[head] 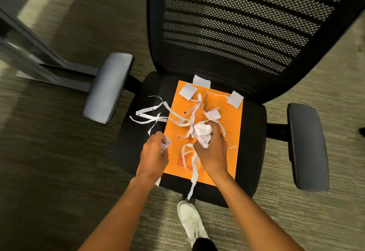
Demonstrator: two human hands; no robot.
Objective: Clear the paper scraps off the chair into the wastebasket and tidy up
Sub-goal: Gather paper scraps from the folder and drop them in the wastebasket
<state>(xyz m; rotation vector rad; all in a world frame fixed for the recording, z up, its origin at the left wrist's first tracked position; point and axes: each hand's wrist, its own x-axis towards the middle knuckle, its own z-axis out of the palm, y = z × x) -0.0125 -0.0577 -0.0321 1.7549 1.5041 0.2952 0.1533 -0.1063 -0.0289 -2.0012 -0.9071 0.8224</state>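
Carpet [59, 152], ribbed and grey-green, lies under everything you see. At far left a grey padded armrest [108, 87] juts out from the chair [254, 138], whose seat is smooth black cloth and whose back is black honeycomb mesh. Thin, curling white paper strips [150, 113] trail over the seat's left side and onto a flat orange folder [233, 132] lying in the middle of the seat. Your left hand [154, 154] is curled shut at the folder's left edge, pinching a small crumpled scrap [166, 144]. Your right hand [212, 152] is closed over the folder around a wrinkled white paper wad [202, 132], with more strips dangling beneath it past the seat's front edge. Three flat squarish paper pieces [187, 91] sit along the folder's far edge, and a fourth lies just beyond the wad. The darker right armrest [306, 146] ends the row.
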